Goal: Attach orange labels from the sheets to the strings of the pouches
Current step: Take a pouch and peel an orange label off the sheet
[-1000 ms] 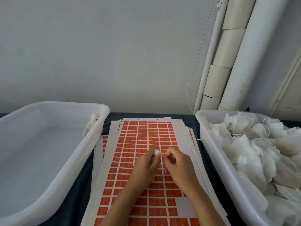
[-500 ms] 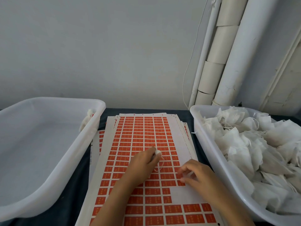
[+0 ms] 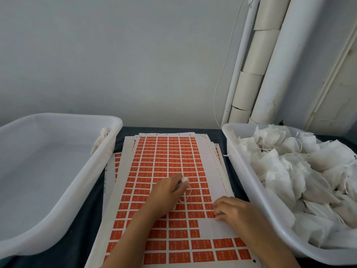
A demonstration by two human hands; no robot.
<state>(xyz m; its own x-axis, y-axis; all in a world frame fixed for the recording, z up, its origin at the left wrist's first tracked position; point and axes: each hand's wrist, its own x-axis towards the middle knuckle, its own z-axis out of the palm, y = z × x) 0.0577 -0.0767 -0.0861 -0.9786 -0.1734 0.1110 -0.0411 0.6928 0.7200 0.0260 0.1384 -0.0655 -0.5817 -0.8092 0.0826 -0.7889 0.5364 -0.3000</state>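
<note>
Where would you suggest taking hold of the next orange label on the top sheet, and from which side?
Probably at the free corner of the label beside the bare patch where others are already gone. Come from the right with the right hand, whose fingertips already rest there. The exposed edge should lift easily, while the left hand holds the pouch.

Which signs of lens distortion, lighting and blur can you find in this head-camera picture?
Head view: wide-angle bending bows the pipes and tilts both tubs outward; light is soft and even, with only faint shadows under the left hand and right hand; print on the orange labels is too blurred to read.
</note>
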